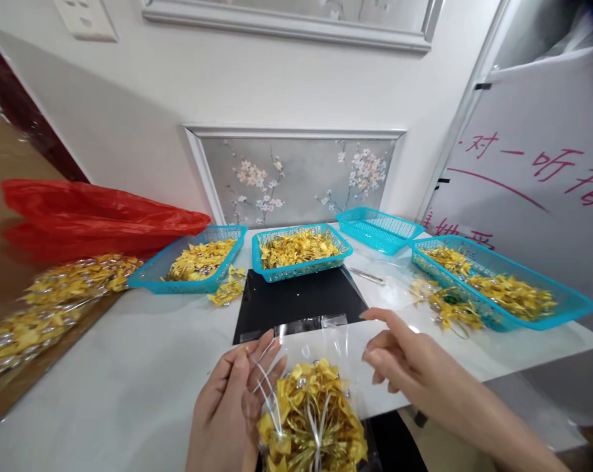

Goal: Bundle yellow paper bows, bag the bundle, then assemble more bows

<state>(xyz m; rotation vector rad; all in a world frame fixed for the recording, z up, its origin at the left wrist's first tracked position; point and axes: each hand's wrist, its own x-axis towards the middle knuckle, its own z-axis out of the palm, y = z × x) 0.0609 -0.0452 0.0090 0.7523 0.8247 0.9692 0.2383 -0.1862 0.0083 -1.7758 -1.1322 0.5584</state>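
A clear plastic bag (316, 367) filled with small gold bows (311, 419) lies at the near edge of the white table (129, 367). My left hand (232, 406) lies against the bag's left side, fingers stretched along the film. My right hand (399, 357) hovers over the bag's open top on the right, index finger out, other fingers loosely curled, touching the film's edge. A black mat (296, 301) sits just behind the bag.
Several turquoise baskets stand at the back: one left (188, 265), one middle (301, 252), both with gold bows, an empty one (378, 229), a long one right (503, 288). Loose bows (227, 288) lie nearby. Red bag (94, 216) and packed bags (55, 295) at left.
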